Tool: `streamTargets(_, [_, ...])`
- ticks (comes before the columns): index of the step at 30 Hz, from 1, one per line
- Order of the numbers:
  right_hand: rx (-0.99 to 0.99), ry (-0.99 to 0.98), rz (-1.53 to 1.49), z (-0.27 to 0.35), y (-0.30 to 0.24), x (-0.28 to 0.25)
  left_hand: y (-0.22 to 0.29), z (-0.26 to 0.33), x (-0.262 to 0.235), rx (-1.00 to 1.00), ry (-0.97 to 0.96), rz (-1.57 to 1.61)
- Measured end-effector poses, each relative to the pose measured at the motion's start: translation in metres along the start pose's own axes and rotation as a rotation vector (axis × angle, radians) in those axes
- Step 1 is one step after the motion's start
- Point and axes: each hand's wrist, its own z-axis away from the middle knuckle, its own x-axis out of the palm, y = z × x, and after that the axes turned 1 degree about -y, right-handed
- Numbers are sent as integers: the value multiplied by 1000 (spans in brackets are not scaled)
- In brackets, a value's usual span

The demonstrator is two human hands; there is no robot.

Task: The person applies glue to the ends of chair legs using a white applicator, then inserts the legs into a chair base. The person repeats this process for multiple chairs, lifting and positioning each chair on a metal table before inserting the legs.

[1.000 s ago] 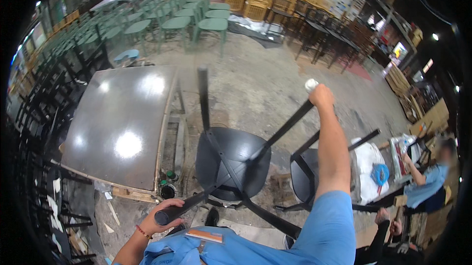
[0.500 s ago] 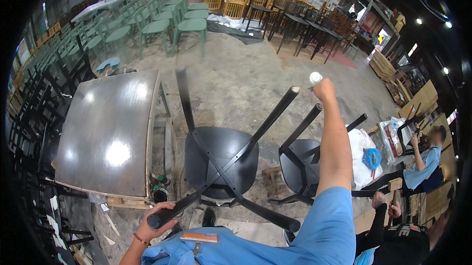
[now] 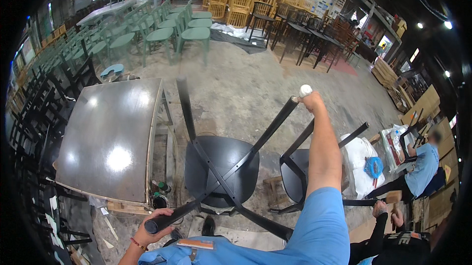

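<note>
An upturned black chair [image 3: 223, 154] stands in front of me, its legs pointing up and crossing braces joining them under the seat. My left hand [image 3: 155, 226] is closed round the end of its near left leg. In my right hand [image 3: 312, 101], on an outstretched arm, is a white bottle-like thing [image 3: 305, 90] with a rounded end. It is right beside the pale tip of the far right leg [image 3: 293, 100]; whether they touch is hard to tell. Another upturned black chair [image 3: 297, 166] stands just right, partly behind my right arm.
A dark-topped table [image 3: 105, 137] stands left, with stacked black chairs [image 3: 34, 117] beyond it. Green chairs [image 3: 194, 33] fill the far left, wooden ones [image 3: 241, 6] the back. At right, one person holds a mallet [image 3: 393, 196]; another person [image 3: 424, 164] handles a black frame.
My right hand has moved left and slightly down with the white bottle-like thing, up to the tip of the far right leg. My left hand keeps its hold on the near leg.
</note>
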Motion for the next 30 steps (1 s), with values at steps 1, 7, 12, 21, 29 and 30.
streamTargets(1, [1,2,-40,-2,0,2,0,0,0,9,3,-17])
streamTargets(7, [-33,41,20,8,-13,6,4,-1,-1,13,14,-58])
streamTargets(12, [-48,21,75,23,-32,-1,7,-1,0,29,17,-72])
streamTargets(21, [-254,36,32,2,-37,-15,1,1,3,24,65,1])
streamTargets(29, [-363,388,489,5,-12,-73,-14,2,-3,255,31,-211])
streamTargets(30, [-359,413,551,0,-75,-45,-27,17,-7,208,92,-206])
